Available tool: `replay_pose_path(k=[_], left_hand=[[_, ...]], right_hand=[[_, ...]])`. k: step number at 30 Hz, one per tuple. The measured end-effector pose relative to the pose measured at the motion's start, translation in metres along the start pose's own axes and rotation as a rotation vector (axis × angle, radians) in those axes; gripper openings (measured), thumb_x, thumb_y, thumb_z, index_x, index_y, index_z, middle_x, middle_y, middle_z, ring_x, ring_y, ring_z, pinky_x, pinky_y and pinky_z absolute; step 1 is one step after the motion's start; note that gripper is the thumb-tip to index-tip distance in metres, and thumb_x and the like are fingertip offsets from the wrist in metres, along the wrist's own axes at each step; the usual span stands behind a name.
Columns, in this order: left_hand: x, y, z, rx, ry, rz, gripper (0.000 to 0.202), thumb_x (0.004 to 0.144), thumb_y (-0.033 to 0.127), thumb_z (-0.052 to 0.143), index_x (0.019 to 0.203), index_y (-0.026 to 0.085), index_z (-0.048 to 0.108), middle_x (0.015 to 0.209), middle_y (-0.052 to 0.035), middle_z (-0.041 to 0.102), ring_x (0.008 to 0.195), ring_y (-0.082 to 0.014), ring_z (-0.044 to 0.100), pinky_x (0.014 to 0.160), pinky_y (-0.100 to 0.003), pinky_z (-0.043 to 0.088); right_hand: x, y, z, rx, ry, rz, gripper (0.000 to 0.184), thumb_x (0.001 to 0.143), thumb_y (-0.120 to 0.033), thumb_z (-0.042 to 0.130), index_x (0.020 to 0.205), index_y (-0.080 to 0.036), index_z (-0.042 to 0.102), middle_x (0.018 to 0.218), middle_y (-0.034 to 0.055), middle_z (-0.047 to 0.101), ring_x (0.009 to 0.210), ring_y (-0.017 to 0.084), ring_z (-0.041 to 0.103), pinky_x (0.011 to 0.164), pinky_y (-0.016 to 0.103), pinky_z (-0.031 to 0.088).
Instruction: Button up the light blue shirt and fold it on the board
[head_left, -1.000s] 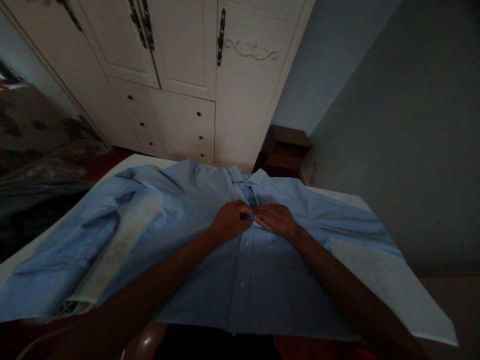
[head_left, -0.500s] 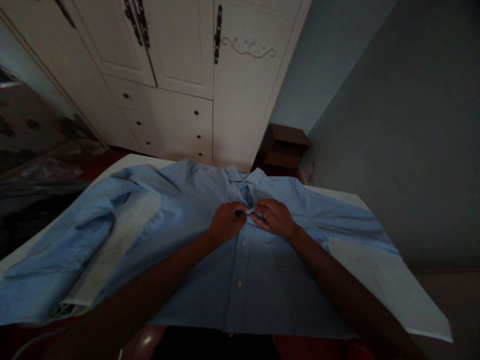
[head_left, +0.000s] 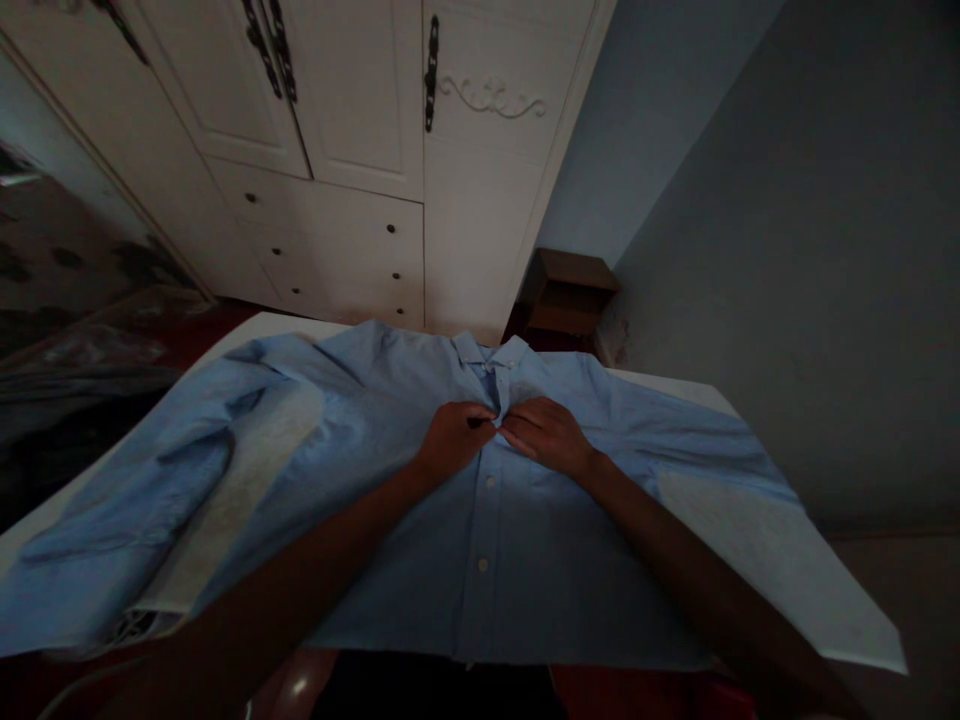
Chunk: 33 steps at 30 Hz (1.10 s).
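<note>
A light blue button-up shirt lies spread face up on a white table, its collar at the far side and both sleeves out to the sides. My left hand pinches the front placket below the collar between thumb and forefinger. Facing it, my right hand grips the placket's other side, fingertips almost meeting the left ones. The fabric edges at the fingertips are partly hidden, and a button there cannot be made out. Lower on the placket, two white buttons show.
Behind the table stands a white wardrobe with dark handles and drawer knobs. A small brown cabinet sits by the grey wall at back right. Dark fabric and clear plastic lie at left. A cable runs at the lower left.
My right fingers have shifted slightly and closed in on the placket, and the fabric flap between my hands now stands more upright. The shirt otherwise lies as before.
</note>
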<state>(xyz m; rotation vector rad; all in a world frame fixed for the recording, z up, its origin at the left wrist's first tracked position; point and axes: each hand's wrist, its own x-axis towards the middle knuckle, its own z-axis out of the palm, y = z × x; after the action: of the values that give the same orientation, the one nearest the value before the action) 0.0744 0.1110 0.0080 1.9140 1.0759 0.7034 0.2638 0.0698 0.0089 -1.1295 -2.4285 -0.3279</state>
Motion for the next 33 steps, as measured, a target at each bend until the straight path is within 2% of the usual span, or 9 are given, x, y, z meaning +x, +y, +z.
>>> replay_pose_path(k=[4,5,7,10,13,16,20,25,33], left_hand=[[-0.001,0.002,0.000,-0.016,0.009,-0.007,0.025,0.073,0.013,0.057,0.089,0.020,0.075,0.090,0.0005,0.076,0.087,-0.0164,0.070,0.084,-0.027,0.053],[-0.001,0.002,0.000,-0.025,0.010,-0.013,0.025,0.073,0.013,0.057,0.089,0.020,0.076,0.090,0.0004,0.076,0.087,-0.0164,0.070,0.085,-0.028,0.053],[-0.001,0.004,-0.001,-0.038,0.008,-0.032,0.025,0.073,0.012,0.058,0.090,0.020,0.076,0.091,0.0003,0.076,0.087,-0.0164,0.070,0.086,-0.028,0.053],[-0.001,0.006,-0.003,-0.052,-0.003,-0.051,0.025,0.073,0.013,0.058,0.090,0.019,0.076,0.092,-0.0002,0.076,0.086,-0.0163,0.070,0.085,-0.029,0.053],[-0.001,0.005,-0.004,-0.068,-0.010,-0.039,0.024,0.074,0.013,0.059,0.089,0.019,0.075,0.092,-0.0004,0.076,0.085,-0.0157,0.070,0.085,-0.029,0.054],[-0.001,0.003,-0.004,-0.073,-0.007,-0.004,0.023,0.074,0.012,0.058,0.087,0.019,0.075,0.092,-0.0002,0.076,0.084,-0.0150,0.070,0.084,-0.028,0.054],[-0.001,0.002,-0.002,-0.063,-0.008,0.015,0.023,0.074,0.011,0.058,0.088,0.018,0.075,0.092,-0.0014,0.076,0.083,-0.0148,0.070,0.082,-0.027,0.054],[-0.003,0.003,-0.001,-0.037,-0.004,0.049,0.022,0.074,0.011,0.058,0.086,0.019,0.075,0.092,-0.0014,0.075,0.085,-0.0152,0.069,0.084,-0.027,0.053],[-0.002,0.001,-0.003,-0.087,-0.023,0.051,0.014,0.074,0.018,0.062,0.081,0.019,0.074,0.087,-0.0011,0.074,0.081,-0.0150,0.068,0.079,-0.026,0.052]], right_hand=[[-0.001,-0.013,-0.011,0.175,0.012,0.173,0.024,0.094,-0.034,0.052,0.086,-0.020,0.070,0.085,0.0078,0.069,0.079,0.019,0.062,0.074,0.034,0.049],[-0.003,-0.017,-0.014,0.277,0.027,0.268,0.022,0.093,-0.035,0.054,0.089,-0.021,0.071,0.086,0.0077,0.069,0.079,0.019,0.063,0.074,0.034,0.050],[-0.006,-0.027,-0.019,0.572,0.030,0.544,0.023,0.090,-0.037,0.056,0.092,-0.021,0.072,0.080,0.0058,0.069,0.068,0.016,0.064,0.062,0.030,0.051],[-0.007,-0.037,-0.022,1.093,-0.070,1.007,0.026,0.084,-0.041,0.060,0.092,-0.018,0.071,0.074,0.0035,0.070,0.048,0.012,0.060,0.039,0.022,0.041],[-0.003,-0.041,-0.022,1.412,-0.156,1.228,0.023,0.075,-0.036,0.069,0.087,-0.016,0.069,0.082,0.0068,0.073,0.053,0.012,0.064,0.037,0.019,0.040],[0.004,-0.040,-0.021,1.482,-0.130,1.267,0.020,0.071,-0.031,0.073,0.084,-0.016,0.069,0.085,0.0081,0.075,0.058,0.013,0.067,0.042,0.019,0.044],[0.008,-0.038,-0.020,1.445,-0.077,1.301,0.018,0.071,-0.029,0.074,0.082,-0.016,0.070,0.083,0.0075,0.075,0.058,0.013,0.068,0.041,0.018,0.045],[0.008,-0.037,-0.017,1.394,-0.108,1.341,0.016,0.071,-0.027,0.075,0.081,-0.015,0.070,0.083,0.0071,0.075,0.059,0.013,0.068,0.041,0.016,0.044],[0.019,-0.038,-0.019,1.294,-0.157,1.406,0.016,0.070,-0.025,0.076,0.075,-0.014,0.066,0.082,0.0090,0.075,0.055,0.013,0.068,0.030,0.014,0.031]])
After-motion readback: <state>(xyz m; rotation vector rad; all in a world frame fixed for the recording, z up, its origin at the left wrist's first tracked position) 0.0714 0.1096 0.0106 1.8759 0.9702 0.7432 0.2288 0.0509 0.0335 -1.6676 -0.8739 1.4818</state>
